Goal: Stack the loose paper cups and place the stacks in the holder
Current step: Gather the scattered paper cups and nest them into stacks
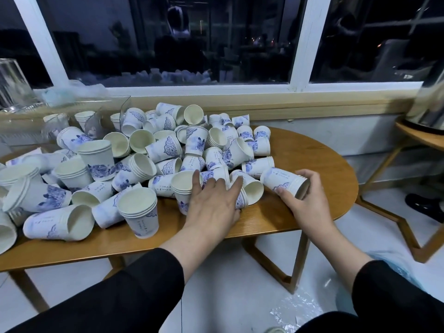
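A big heap of white paper cups with blue flower prints (168,150) covers the wooden table (312,150); several are short nested stacks, some upright, most on their sides. My right hand (305,200) grips a short stack lying on its side (283,180) at the heap's right edge. My left hand (213,205) lies with spread fingers over a short stack on its side (247,188), beside an upright stack (183,186). A clear plastic holder (96,121) at the back left has cups in it.
A window sill and dark window run behind the table. A second wooden table (422,138) with a shiny dark object stands at right. Crumpled clear plastic (298,311) and a blue bag (398,267) lie on the white floor. The table's front strip is bare wood.
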Demonstrator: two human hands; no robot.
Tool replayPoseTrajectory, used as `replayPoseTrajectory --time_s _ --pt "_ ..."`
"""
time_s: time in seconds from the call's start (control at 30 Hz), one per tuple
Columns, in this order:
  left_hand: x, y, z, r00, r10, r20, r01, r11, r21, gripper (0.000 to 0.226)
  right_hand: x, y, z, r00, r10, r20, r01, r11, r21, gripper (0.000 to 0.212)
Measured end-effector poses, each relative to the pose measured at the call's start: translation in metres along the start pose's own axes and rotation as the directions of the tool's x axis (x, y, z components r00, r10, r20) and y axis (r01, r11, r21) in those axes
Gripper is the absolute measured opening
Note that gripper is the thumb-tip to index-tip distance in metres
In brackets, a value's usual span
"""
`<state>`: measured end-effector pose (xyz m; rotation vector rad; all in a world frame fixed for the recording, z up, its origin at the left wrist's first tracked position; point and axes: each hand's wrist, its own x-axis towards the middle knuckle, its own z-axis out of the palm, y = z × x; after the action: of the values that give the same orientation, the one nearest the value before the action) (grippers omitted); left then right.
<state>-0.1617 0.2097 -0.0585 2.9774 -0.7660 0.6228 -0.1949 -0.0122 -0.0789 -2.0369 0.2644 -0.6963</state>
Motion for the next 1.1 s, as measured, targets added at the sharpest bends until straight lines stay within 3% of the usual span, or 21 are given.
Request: replayPoseTrajectory --time_s 0.17,0.3,0.43,0.6,0.73,0.87,0.9,0.93,1.0,1.03,1.1 --pt "-0.007 -0.006 0.004 0.971 0.03 -0.238 -0.055 0.994 -0.098 0.071 0.006 -0.019 -0.005 0.993 -0.092 -0.069 0.095 0.995 0.042 0.05" --pt "-0.021 -0.006 0.008 0.94 -0.048 -0.338 -0.109 0.896 -0.43 0.071 0.009 -0.041 -0.006 0.988 -0.131 -0.079 0.142 0.977 0.16 0.057" --pt "-0.027 -0.002 0.017 0.937 -0.238 -0.255 -0.021 0.691 -0.722 0.081 0.002 -0.077 -0.004 0.974 -0.223 0.033 0.199 0.919 0.339 0.057" --pt "-0.03 -0.007 0.025 0.951 -0.306 -0.034 0.126 0.486 -0.865 0.1 0.0 -0.096 0.008 0.889 -0.412 0.198 0.392 0.91 0.135 0.054" --pt "-0.031 -0.01 0.031 0.952 -0.302 0.049 0.17 0.389 -0.905 0.102 0.001 -0.094 0.023 0.801 -0.427 0.42 0.491 0.869 -0.055 0.068" --pt "-0.03 -0.011 0.033 0.958 -0.282 0.047 0.16 0.394 -0.905 0.099 -0.003 -0.089 0.04 0.667 -0.34 0.663 0.504 0.861 -0.065 0.071" --pt "-0.03 -0.013 0.032 0.958 -0.285 0.044 0.158 0.393 -0.906 0.098 -0.003 -0.087 0.042 0.691 -0.355 0.63 0.473 0.881 -0.022 0.062" --pt "-0.029 -0.014 0.032 0.957 -0.285 0.047 0.159 0.386 -0.909 0.098 -0.003 -0.083 0.043 0.766 -0.369 0.526 0.425 0.905 0.015 0.053" --pt "-0.028 -0.017 0.033 0.96 -0.273 0.058 0.161 0.372 -0.914 0.097 0.003 -0.072 0.041 0.914 -0.346 0.212 0.355 0.935 -0.001 0.036" --pt "-0.028 -0.019 0.033 0.962 -0.267 0.063 0.163 0.369 -0.915 0.096 0.007 -0.065 0.039 0.944 -0.309 0.112 0.317 0.946 -0.063 0.028" --pt "-0.028 -0.02 0.033 0.96 -0.269 0.074 0.171 0.36 -0.917 0.096 0.011 -0.047 0.039 0.97 -0.221 0.103 0.238 0.951 -0.2 0.019"
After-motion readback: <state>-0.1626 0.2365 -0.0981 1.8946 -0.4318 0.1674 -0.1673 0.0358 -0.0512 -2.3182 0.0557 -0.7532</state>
